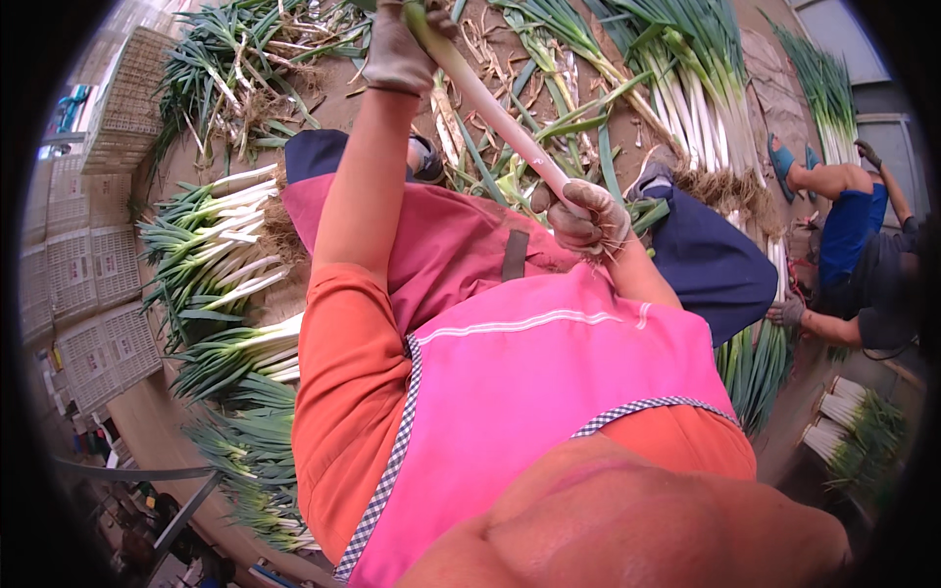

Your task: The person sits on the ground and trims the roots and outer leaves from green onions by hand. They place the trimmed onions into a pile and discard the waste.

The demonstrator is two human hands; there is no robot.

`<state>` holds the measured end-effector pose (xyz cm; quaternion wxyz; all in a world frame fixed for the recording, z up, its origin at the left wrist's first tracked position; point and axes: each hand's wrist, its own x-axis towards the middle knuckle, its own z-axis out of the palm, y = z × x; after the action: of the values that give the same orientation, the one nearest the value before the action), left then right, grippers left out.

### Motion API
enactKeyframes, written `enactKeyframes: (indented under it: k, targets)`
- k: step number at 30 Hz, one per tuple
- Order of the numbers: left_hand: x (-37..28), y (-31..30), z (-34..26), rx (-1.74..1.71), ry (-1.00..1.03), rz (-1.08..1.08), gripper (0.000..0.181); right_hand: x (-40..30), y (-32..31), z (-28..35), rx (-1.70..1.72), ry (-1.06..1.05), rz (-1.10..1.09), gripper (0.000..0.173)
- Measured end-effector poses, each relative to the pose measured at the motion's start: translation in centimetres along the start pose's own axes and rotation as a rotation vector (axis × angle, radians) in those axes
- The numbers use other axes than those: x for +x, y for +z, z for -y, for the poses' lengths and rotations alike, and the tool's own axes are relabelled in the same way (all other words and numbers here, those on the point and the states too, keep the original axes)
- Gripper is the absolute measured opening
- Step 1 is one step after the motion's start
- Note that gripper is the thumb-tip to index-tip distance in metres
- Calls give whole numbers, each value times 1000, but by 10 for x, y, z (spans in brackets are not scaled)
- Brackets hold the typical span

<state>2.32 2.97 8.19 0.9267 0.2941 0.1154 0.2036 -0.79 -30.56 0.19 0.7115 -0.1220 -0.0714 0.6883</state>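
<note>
My left hand (401, 55), in a soiled work glove, grips a long green onion (507, 132) near its green upper part at the top of the view. The white stalk slants down to the right across my lap. My right hand (592, 217), also gloved, is closed around its root end, with fine roots showing below the fingers. The leaf tips lie beyond the view's top edge. Stripped leaves and peelings (489, 55) are strewn over the floor before me. A large bundle of white-stemmed onions (695, 95) lies to the right of them, roots towards me.
Untrimmed onions (235, 81) are heaped at upper left. Cleaned onions (235, 242) lie in rows along my left side, by stacked plastic crates (99, 257). At right, a co-worker's gloved hand (786, 311) touches another bundle (761, 367). More onions (856, 426) lie at lower right.
</note>
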Motion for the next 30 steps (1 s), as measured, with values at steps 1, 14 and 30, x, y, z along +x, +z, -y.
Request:
enactKeyframes:
  k: [1, 14, 30]
  targets:
    - [2, 4, -7, 105, 90, -80, 26, -4, -1, -3, -196, 34, -117, 44]
    - [-10, 0, 61, 364, 39, -273, 31, 55, -13, -7, -1805, -285, -803, 59]
    - [-8, -14, 62, 343, 120, -224, 39, 26, -44, 5, -2001, -579, -552, 24]
